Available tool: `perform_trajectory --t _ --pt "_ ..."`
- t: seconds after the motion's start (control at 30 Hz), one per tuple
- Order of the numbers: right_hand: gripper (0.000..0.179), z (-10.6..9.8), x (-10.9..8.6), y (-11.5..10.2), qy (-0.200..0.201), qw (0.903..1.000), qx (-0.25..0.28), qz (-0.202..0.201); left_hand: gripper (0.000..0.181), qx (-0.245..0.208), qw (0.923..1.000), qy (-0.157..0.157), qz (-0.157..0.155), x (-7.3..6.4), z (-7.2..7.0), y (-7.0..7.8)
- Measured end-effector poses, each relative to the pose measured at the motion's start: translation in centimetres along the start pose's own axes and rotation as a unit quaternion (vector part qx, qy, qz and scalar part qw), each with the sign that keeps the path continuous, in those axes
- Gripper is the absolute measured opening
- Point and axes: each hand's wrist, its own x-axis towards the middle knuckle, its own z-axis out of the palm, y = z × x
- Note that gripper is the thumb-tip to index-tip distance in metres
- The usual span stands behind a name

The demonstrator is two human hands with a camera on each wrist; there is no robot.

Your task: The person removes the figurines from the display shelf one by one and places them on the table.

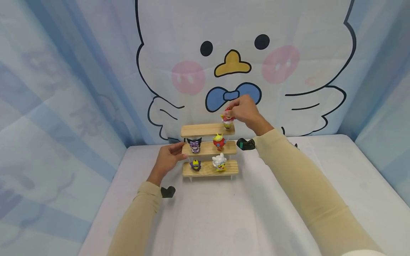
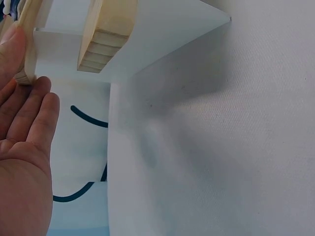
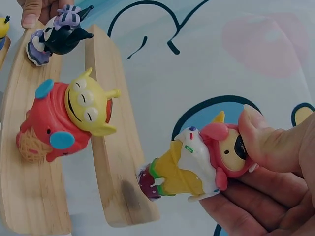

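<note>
With thumb and fingers my right hand [image 1: 246,111] holds a figurine [image 3: 189,162] with a pink hood and white and yellow body. Its maroon base is at the right end of the top board of a three-tier wooden display stand [image 1: 200,130]. My left hand [image 1: 168,157] pinches the left end of the middle board [image 2: 29,49], thumb above and fingers below. That board carries a purple and black figurine [image 1: 194,145] and a red figurine with a yellow three-eyed head [image 3: 74,115]. Below stand a small purple and yellow figurine [image 1: 195,165] and a white and yellow one [image 1: 219,162].
The stand rests on a white-covered table [image 1: 211,217], close to a cloth backdrop [image 1: 160,71] printed with a large cartoon bird. Curtain-like cloth [image 1: 48,124] hangs along the left side. Dark wrist devices [image 1: 246,144] show at both wrists.
</note>
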Motion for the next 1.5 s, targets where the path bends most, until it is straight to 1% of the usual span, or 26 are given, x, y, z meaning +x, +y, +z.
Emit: perform_trajectory --t 0.23,0.53,0.87,1.1,1.5 --pt "0.021 -0.6 0.0 0.2 0.000 0.9999 -0.010 0.005 0.063 0.004 1.0000 0.001 -0.002 0.0 0.1 0.0" --pt "0.022 -1.2 -0.2 0.6 -0.004 0.9999 -0.002 0.013 0.062 0.008 1.0000 0.001 -0.005 -0.2 0.1 0.2" --pt "0.021 -2.1 -0.4 1.4 -0.003 0.9999 -0.010 0.008 0.062 0.010 0.9999 -0.003 -0.008 -0.1 0.0 0.3" --pt "0.021 -2.7 -0.5 1.7 -0.005 0.9999 -0.009 0.004 0.063 0.010 0.9999 0.001 -0.010 -0.1 0.0 0.3" --pt "0.024 -3.9 -0.8 2.7 -0.004 0.9993 -0.034 0.018 0.063 0.004 1.0000 -0.002 -0.007 0.0 0.1 0.1"
